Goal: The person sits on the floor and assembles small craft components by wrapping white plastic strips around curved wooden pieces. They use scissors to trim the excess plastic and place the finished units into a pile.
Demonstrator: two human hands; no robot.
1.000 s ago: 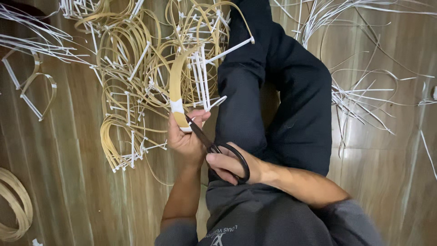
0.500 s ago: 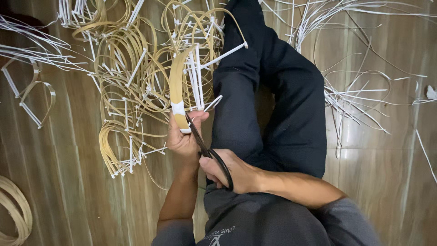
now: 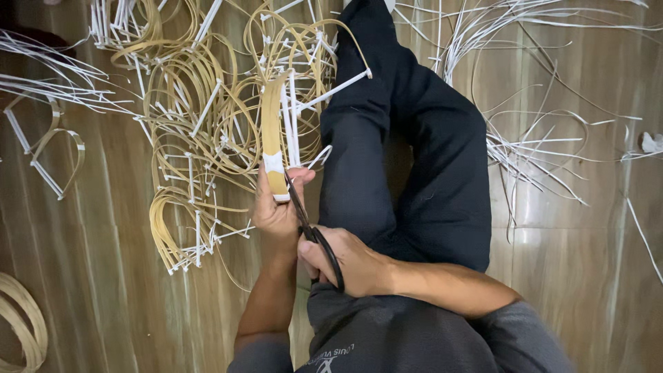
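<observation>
Left hand (image 3: 276, 211) grips 1 flat, glossy tan cane strip (image 3: 271, 131) at its white-taped end. Right hand (image 3: 349, 262) clasps black scissors (image 3: 307, 221); blade tips hidden behind thumb.

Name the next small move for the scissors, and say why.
Probably close the scissors: the right hand holds their handles, the blades lie at the white wrap on the bamboo strip, and the left hand pinches that strip just below.
</observation>
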